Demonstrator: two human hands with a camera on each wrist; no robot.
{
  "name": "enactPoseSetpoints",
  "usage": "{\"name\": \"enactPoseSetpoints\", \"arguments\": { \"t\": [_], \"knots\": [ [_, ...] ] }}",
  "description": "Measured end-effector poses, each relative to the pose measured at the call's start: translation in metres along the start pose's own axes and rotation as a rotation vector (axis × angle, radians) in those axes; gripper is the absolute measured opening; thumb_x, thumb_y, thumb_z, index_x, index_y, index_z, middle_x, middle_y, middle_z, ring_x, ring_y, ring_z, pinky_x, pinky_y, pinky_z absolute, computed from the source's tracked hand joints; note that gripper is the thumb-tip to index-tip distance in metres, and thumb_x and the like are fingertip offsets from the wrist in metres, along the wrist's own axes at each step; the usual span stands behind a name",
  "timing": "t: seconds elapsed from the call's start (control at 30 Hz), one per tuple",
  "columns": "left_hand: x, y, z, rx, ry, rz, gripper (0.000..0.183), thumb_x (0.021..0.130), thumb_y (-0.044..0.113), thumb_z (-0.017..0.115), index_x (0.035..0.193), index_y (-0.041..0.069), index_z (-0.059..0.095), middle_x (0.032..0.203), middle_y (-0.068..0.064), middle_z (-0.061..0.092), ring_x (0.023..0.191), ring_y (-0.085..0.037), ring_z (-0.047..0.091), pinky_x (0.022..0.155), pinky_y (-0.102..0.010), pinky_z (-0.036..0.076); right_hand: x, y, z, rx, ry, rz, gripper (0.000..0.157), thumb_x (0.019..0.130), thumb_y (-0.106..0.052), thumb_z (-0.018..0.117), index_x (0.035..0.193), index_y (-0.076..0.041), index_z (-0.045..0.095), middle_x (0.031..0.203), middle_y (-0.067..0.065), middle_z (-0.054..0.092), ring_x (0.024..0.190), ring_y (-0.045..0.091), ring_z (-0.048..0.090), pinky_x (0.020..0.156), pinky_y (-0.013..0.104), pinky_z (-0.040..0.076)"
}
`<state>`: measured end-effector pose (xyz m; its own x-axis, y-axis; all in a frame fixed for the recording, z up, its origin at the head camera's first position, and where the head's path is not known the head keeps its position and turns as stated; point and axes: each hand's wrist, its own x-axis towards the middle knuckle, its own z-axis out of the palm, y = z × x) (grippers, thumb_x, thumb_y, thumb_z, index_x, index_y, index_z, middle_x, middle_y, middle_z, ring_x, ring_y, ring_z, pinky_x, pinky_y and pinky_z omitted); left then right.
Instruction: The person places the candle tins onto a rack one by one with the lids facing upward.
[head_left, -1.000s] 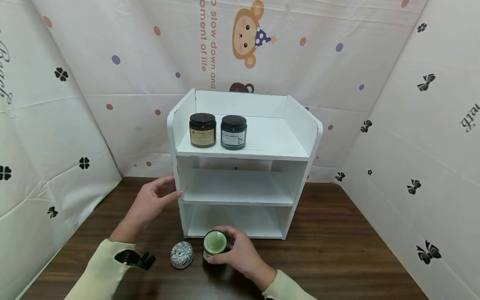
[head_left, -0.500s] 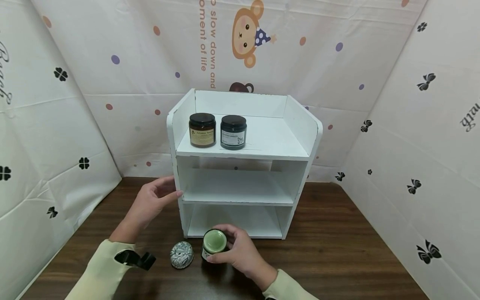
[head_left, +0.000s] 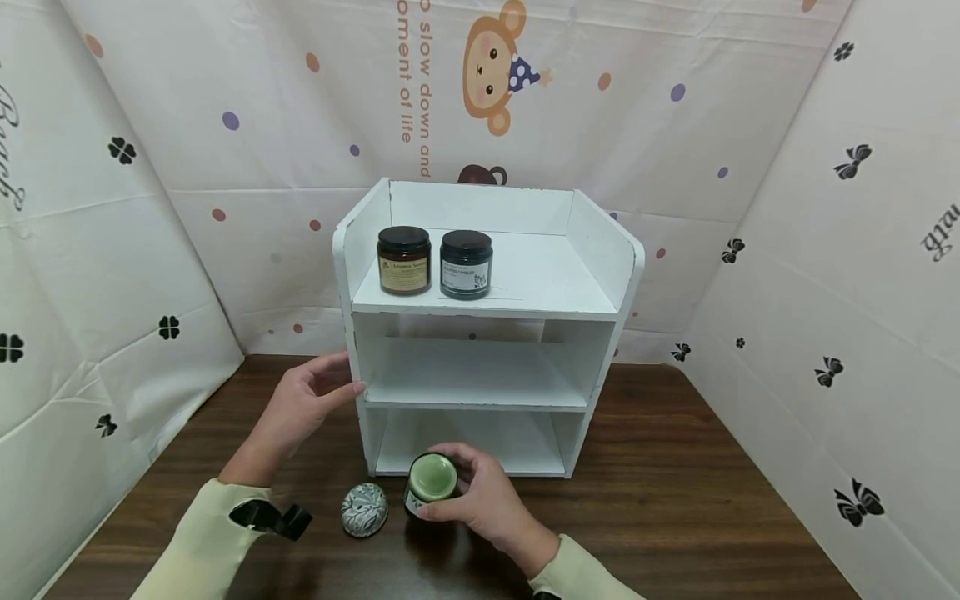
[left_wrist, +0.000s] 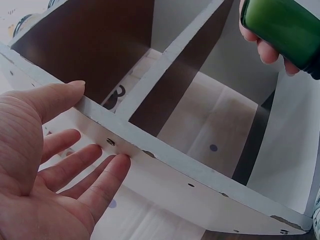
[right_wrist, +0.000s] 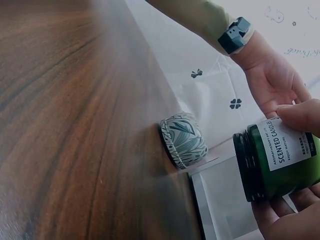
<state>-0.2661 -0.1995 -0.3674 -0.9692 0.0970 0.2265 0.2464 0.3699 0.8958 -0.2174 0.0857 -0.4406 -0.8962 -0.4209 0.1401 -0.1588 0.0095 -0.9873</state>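
Note:
A dark green glass scented candle jar [head_left: 432, 478] with a white label is in my right hand [head_left: 487, 508], thumb on one side and fingers on the other. It is upside down, its black lid [right_wrist: 248, 165] facing the table and its green base up. My left hand [head_left: 303, 400] rests at the left side of a white shelf unit [head_left: 480, 315]; its thumb touches the front edge, its relaxed fingers lie along the outer face [left_wrist: 165, 170]. A round tin [head_left: 364, 510] with a leaf pattern stands on the table, left of the jar.
On the top shelf stand two black-lidded candle jars, an amber one [head_left: 404, 261] with a yellowish label and a dark grey one [head_left: 466, 265] with a white label. The dark wooden table [head_left: 675, 500] meets printed white cloth [head_left: 787, 250] at the back and sides.
My right hand has raised the green candle jar slightly and tilted it a little. The left hand, the shelf unit and the tin have stayed in place.

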Motion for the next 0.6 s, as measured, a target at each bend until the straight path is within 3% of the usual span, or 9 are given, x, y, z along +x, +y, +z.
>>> {"name": "enactPoseSetpoints", "arguments": {
  "t": [0.6],
  "knots": [
    [-0.0002, -0.0001, -0.0005, 0.011, 0.002, 0.0, 0.063, 0.093, 0.042, 0.075, 0.147, 0.015, 0.056, 0.139, -0.013, 0.064, 0.124, -0.031, 0.061, 0.094, -0.033, 0.055, 0.0009, -0.0053, 0.0006, 0.078, -0.013, -0.012, 0.067, 0.07, 0.005, 0.089, 0.131, -0.001, 0.061, 0.124, 0.008, 0.067, 0.106, 0.017, 0.067, 0.092, 0.025, 0.056]
  ]
}}
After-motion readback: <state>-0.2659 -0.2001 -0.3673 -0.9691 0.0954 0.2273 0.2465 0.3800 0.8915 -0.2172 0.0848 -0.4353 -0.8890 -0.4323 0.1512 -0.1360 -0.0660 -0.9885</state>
